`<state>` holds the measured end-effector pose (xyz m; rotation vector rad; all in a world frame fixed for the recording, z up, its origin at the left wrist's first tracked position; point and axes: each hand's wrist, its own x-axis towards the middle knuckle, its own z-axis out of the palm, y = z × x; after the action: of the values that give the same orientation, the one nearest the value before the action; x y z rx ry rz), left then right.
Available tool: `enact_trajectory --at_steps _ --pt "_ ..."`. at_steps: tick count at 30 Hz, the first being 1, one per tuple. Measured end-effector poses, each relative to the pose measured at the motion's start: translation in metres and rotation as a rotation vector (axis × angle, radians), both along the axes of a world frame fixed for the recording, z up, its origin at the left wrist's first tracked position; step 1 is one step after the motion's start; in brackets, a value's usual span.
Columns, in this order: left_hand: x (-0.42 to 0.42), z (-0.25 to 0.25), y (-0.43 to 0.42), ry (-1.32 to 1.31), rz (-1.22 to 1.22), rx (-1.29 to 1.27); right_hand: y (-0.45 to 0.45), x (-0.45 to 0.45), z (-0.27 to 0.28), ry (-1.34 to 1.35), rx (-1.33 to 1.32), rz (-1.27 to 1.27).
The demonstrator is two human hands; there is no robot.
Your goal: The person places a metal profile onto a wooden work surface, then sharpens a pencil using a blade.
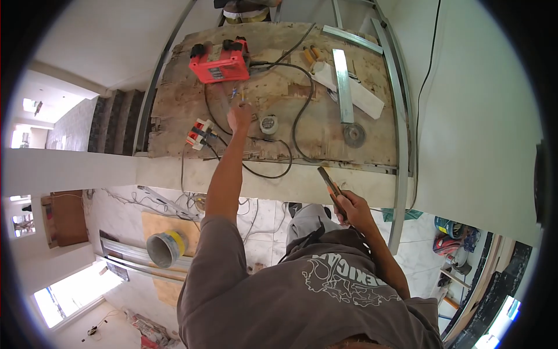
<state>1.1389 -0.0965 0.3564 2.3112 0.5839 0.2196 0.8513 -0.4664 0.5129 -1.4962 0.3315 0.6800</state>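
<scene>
My left hand reaches over the worn wooden board with its fingers closed. Whatever they pinch, if anything, is blurred and too small to name. Just beyond these fingers stands a red box-shaped machine with black parts on top and a cable. A round white-topped container sits to the right of this hand. My right hand is wrapped round a long dark tool with orange on its grip, held near the board's front edge. I cannot tell the tool's exact kind.
A power strip and black cables lie on the board. A metal profile, a disc and a white piece are at the right. Metal rails frame it. A bucket stands below; another person is beyond.
</scene>
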Motion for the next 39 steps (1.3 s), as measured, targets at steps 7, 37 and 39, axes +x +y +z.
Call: enact_trajectory --at_steps 7,37,39 --pt "0.053 -0.042 0.004 0.142 0.111 0.25 -0.011 -0.003 0.015 0.073 -0.096 -0.074" --pt "-0.317 0.207 -0.178 -0.307 0.166 -1.263 -0.022 0.08 0.037 -0.301 0.163 0.747" --pt "-0.341 0.216 -0.191 -0.34 0.241 -1.28 -0.015 0.073 0.042 -0.45 0.135 0.806"
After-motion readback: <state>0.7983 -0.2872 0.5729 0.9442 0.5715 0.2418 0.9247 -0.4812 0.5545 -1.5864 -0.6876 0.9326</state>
